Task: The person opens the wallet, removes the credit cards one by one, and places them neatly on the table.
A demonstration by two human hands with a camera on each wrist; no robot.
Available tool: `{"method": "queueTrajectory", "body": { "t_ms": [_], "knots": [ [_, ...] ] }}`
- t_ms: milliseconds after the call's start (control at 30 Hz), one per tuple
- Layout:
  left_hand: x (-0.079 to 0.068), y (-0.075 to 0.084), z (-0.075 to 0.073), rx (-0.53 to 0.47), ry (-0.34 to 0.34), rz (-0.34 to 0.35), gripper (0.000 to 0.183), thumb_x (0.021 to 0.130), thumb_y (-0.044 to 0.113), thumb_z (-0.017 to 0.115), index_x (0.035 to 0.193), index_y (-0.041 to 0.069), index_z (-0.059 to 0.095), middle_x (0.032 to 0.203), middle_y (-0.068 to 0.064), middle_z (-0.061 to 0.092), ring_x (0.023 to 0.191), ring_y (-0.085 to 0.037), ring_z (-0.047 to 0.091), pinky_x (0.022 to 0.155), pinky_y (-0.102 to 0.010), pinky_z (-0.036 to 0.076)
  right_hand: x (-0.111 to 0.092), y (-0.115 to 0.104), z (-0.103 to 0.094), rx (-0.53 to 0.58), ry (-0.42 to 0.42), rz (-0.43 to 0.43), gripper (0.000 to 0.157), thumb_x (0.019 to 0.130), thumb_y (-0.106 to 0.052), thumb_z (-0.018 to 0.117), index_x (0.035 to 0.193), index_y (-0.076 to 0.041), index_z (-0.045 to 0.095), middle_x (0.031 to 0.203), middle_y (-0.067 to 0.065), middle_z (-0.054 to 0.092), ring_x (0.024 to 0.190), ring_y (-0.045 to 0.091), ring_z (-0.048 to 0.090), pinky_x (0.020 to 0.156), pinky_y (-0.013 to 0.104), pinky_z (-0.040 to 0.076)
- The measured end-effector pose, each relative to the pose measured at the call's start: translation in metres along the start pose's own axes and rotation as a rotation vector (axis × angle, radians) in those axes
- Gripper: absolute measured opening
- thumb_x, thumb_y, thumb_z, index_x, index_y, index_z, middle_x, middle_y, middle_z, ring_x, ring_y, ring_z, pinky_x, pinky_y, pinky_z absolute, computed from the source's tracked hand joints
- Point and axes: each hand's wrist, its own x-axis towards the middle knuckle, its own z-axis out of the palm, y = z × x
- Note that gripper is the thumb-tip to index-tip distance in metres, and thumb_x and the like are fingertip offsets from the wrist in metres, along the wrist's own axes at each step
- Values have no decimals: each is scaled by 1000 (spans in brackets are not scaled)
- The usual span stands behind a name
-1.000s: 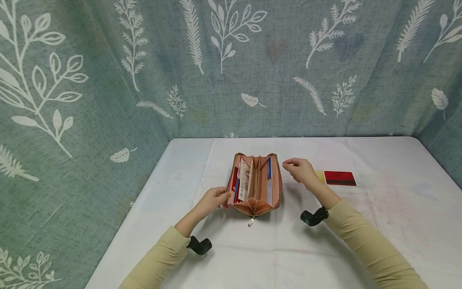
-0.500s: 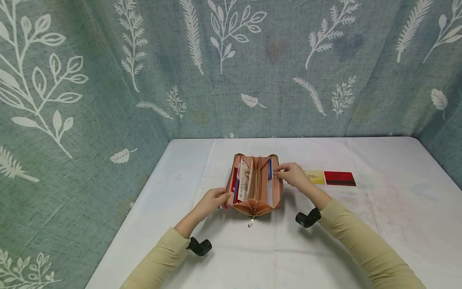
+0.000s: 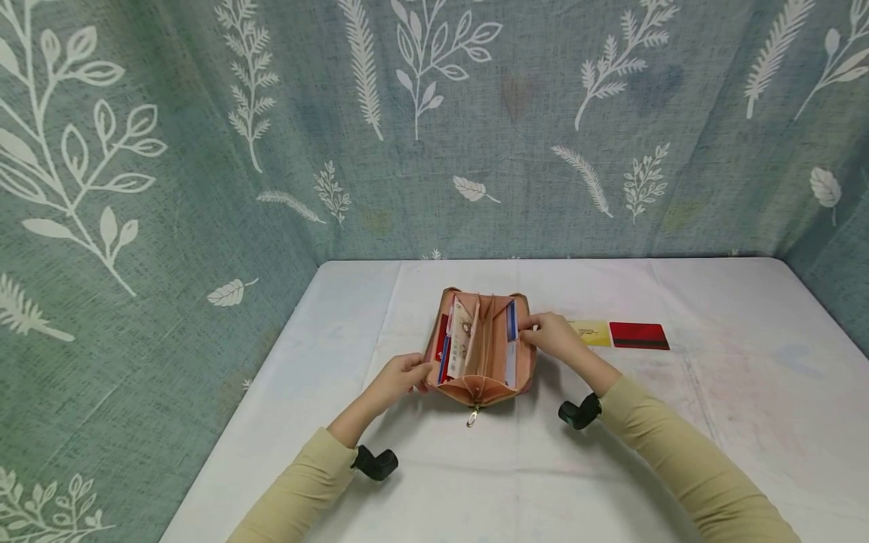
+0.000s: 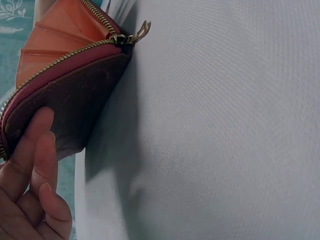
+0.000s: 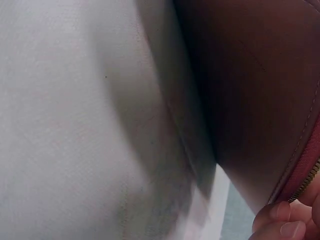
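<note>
Toward the far edge of the desk [image 3: 489, 483] stood a zip-around wallet [image 3: 485, 347], gaping, its opposite rims pinched by the fingers of the left hand [image 3: 399, 375] and right hand [image 3: 553, 334]; an uneven tug risked tipping it, spilling tucked cards [image 3: 511, 323].

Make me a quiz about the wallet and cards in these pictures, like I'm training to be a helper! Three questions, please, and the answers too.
1. Pick one: the left hand and right hand hold the wallet. How is it?
A. zipped shut
B. unzipped and open
C. upside down

2. True or false: the yellow card is closer to the wallet than the red card lying beside it.

3. Fill the gap: the zip pull is coloured ____.

Key:
1. B
2. True
3. gold
</note>
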Motion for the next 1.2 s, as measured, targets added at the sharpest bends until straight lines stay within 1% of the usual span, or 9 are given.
{"method": "queueTrajectory", "body": {
  "t_ms": [133,233,367,467,567,733,833,1000,1200],
  "knots": [
    [-7,16,-2,3,-17,15,24,94,9,45,101,-10,58,75,-14,64,66,-23,60,57,-33,42,2,4,2,14,4,27,29,88,-18,56,111,-1,64,101,14,64,77,18,51,63,27,41],
    [-11,24,-3,11,-25,24,25,95,8,44,102,-12,57,77,-16,64,68,-29,61,57,-33,43,4,6,3,66,-7,62,30,88,-18,57,111,0,63,104,14,62,79,17,51,65,26,42],
    [-5,13,-3,12,-20,21,26,95,12,46,105,-10,58,78,-15,65,66,-24,61,57,-33,43,6,10,4,177,-34,127,31,87,-16,57,113,1,61,90,11,60,64,13,45,54,25,37],
    [1,2,-2,17,-16,16,28,95,16,48,107,-7,59,78,-12,66,64,-15,60,58,-33,43,7,12,4,223,-50,158,32,87,-18,58,113,0,60,79,5,56,53,11,38,48,24,32],
    [3,0,-1,25,-15,21,28,95,18,47,105,-5,60,76,-9,65,63,-11,58,57,-32,43,7,14,4,235,-61,173,33,87,-21,59,113,-1,60,76,3,54,50,9,36,46,24,31],
    [5,2,-1,35,-14,36,25,94,17,47,100,-3,60,73,-7,64,63,-11,57,58,-32,42,8,16,5,236,-59,215,34,86,-22,60,114,-1,59,86,5,56,54,10,40,46,23,33],
    [5,3,0,45,-18,46,23,94,18,48,96,-2,60,74,-7,64,64,-12,57,59,-33,43,9,17,8,253,-49,258,34,85,-20,61,114,-2,59,93,7,56,63,12,43,49,24,35],
    [3,10,2,70,-21,54,22,94,19,49,91,-1,60,73,-9,65,65,-15,59,59,-34,44,10,21,13,262,-26,265,32,84,-17,59,111,0,60,100,10,56,78,16,46,55,24,37],
    [5,9,5,86,-10,31,23,94,21,49,93,1,61,73,-6,65,63,-12,58,60,-34,44,6,22,12,296,-13,257,32,85,-21,58,109,1,60,94,8,56,73,14,46,53,24,36]
  ]
}}
